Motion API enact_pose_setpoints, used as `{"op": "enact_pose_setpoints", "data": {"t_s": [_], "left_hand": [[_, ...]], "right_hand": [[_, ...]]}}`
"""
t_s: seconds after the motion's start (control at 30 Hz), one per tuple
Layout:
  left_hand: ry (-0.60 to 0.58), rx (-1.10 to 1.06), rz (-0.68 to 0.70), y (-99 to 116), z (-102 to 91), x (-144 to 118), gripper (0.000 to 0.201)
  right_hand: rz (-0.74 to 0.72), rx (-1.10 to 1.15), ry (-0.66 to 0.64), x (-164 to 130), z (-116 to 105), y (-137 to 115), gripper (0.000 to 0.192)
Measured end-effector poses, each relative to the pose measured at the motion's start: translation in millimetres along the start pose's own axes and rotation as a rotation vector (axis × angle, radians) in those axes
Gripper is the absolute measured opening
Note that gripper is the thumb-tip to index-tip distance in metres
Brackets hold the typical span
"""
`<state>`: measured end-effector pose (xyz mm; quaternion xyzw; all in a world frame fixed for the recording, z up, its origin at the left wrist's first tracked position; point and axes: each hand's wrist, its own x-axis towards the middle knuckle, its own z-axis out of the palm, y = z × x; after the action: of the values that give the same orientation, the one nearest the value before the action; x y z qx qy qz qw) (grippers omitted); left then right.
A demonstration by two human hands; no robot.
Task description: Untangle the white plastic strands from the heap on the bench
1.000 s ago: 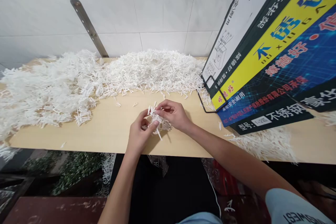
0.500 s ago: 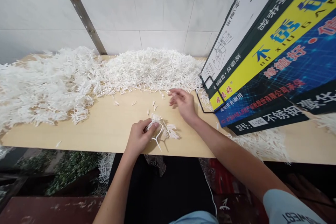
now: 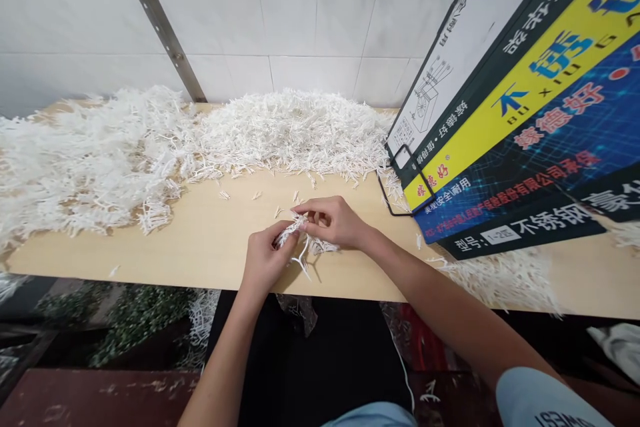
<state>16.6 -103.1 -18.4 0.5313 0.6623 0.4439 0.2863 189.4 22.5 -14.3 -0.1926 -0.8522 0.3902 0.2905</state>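
Pinching a white sprue [image 3: 300, 240] between both hands over the table's [image 3: 210, 247] near edge, left hand [image 3: 265, 260] gripping it, right hand [image 3: 333, 221] fingertips closed on its top, white heap [image 3: 150, 147] behind, box [image 3: 525, 113] right.

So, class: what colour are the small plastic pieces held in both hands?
White, seen in the head view: the cluster of plastic pieces between the left hand and right hand.

— How many hands are seen?
— Two are counted: a left hand [image 3: 267, 259] and a right hand [image 3: 334, 221].
— And printed boxes?
— One box [image 3: 520, 107] is seen, and one metal strip [image 3: 170, 43] on the wall.
— The white plastic pieces [image 3: 280, 130]?
— Too many to be counted; one clump [image 3: 300, 240] is held.
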Motion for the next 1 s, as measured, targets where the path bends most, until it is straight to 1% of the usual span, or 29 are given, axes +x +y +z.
{"op": "enact_pose_setpoints", "data": {"t_s": [0.1,0.23,0.27,0.33,0.4,0.43,0.47,0.5,0.57,0.63,0.67,0.73,0.77,0.83,0.9,0.93,1.0], "left_hand": [[-0.007,0.111,0.051,2,0.8,1,0.026],[-0.033,0.19,0.082,5,2.6,2,0.023],[-0.033,0.197,0.084,5,3.0,2,0.024],[-0.034,0.211,0.098,5,3.8,1,0.029],[-0.04,0.238,0.121,3,4.6,1,0.032],[-0.043,0.254,0.128,2,5.1,0,0.032],[-0.044,0.268,0.129,1,5.7,0,0.031],[-0.04,0.277,0.125,1,6.3,0,0.029],[-0.02,0.293,0.116,0,7.5,1,0.026],[0.0,0.304,0.117,0,8.0,2,0.024],[0.01,0.308,0.117,-1,7.8,2,0.023],[0.018,0.312,0.114,-2,7.0,2,0.02],[0.018,0.315,0.113,-3,6.4,2,0.018],[0.017,0.322,0.108,-3,5.6,2,0.019],[0.022,0.328,0.103,-4,5.9,2,0.023],[0.027,0.331,0.104,-4,6.3,2,0.024],[0.03,0.337,0.118,-3,7.5,3,0.024]], "right_hand": [[0.11,0.16,0.034,3,5,-5,0.032],[0.257,0.35,0.17,6,15,-5,0.023],[0.299,0.395,0.217,7,16,-2,0.024],[0.373,0.497,0.385,10,16,8,0.028],[0.403,0.563,0.573,13,15,16,0.03],[0.394,0.564,0.606,15,14,18,0.028],[0.365,0.534,0.574,16,13,18,0.025],[0.318,0.471,0.492,16,13,16,0.022],[0.188,0.273,0.316,15,13,7,0.028],[0.054,0.074,0.217,11,12,-2,0.034],[-0.001,0.005,0.177,9,11,-5,0.033],[-0.079,-0.053,0.085,6,7,-7,0.03],[-0.093,-0.05,0.037,4,4,-7,0.028],[-0.066,-0.003,-0.036,3,-2,-4,0.026],[0.019,0.073,-0.082,4,-6,-2,0.027],[0.077,0.115,-0.076,5,-7,-2,0.026],[0.198,0.202,0.003,7,-6,-1,0.022]]}}
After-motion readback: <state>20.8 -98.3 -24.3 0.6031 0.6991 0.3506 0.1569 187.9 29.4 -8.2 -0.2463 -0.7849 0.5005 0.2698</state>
